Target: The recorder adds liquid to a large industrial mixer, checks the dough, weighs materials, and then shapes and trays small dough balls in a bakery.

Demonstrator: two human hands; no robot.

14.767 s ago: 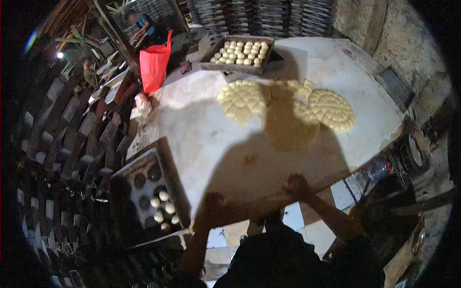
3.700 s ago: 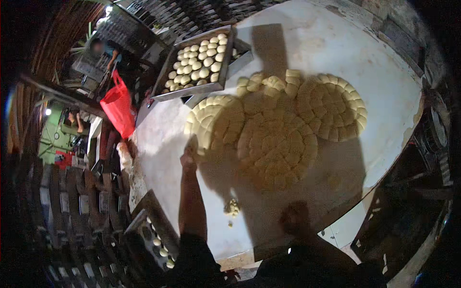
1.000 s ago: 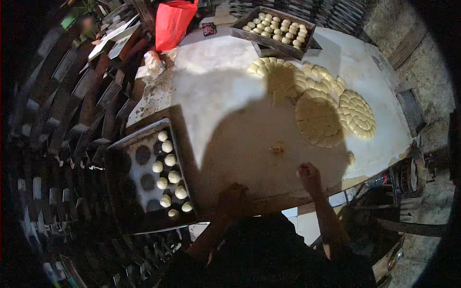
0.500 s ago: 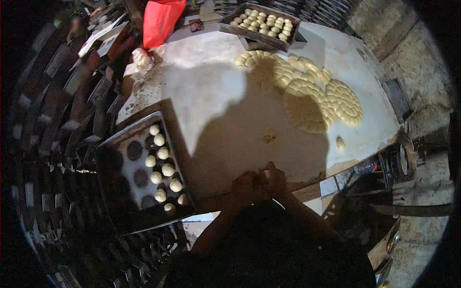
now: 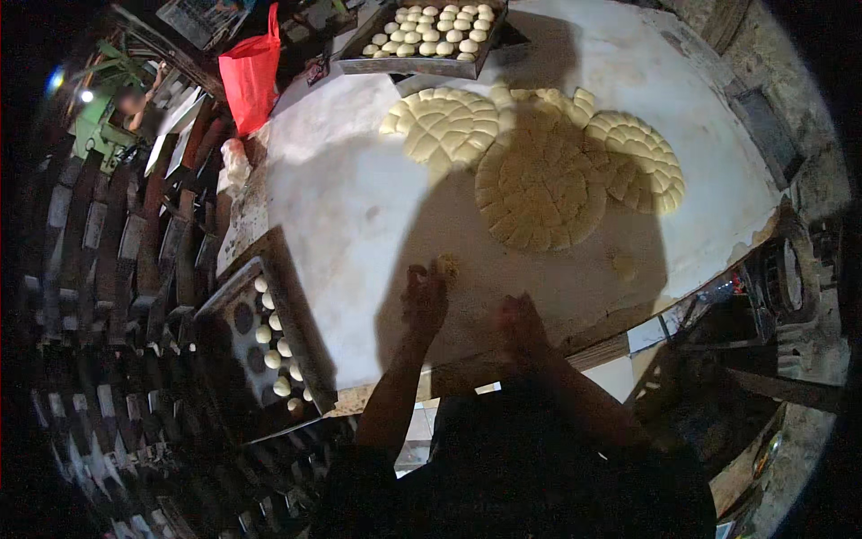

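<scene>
My left hand (image 5: 424, 298) is over the shadowed tabletop, its fingertips raised and apart, beside a small crumbly heap (image 5: 448, 265). To its right, my right hand (image 5: 523, 325) stays low near the table's front edge with its fingers drawn together; deep shadow hides what they may hold. Beyond the hands lie flat rounds of pale dough cut into wedge-like pieces: a middle round (image 5: 539, 184), a left round (image 5: 449, 126) and a right round (image 5: 642, 162). One loose dough piece (image 5: 622, 265) rests in shadow nearer me, right of the hands.
A dark baking tray (image 5: 328, 388) with several dough balls stands at the table's left edge. Another tray (image 5: 413, 66) full of dough balls is at the far side. A red bag (image 5: 249, 83) and a clear plastic bag (image 5: 235, 164) sit far left, with a person (image 5: 133, 112) beyond.
My hands, together before, are now apart, the left one moved out toward the crumbly heap. My view has shifted, so the table and dough rounds appear in different places.
</scene>
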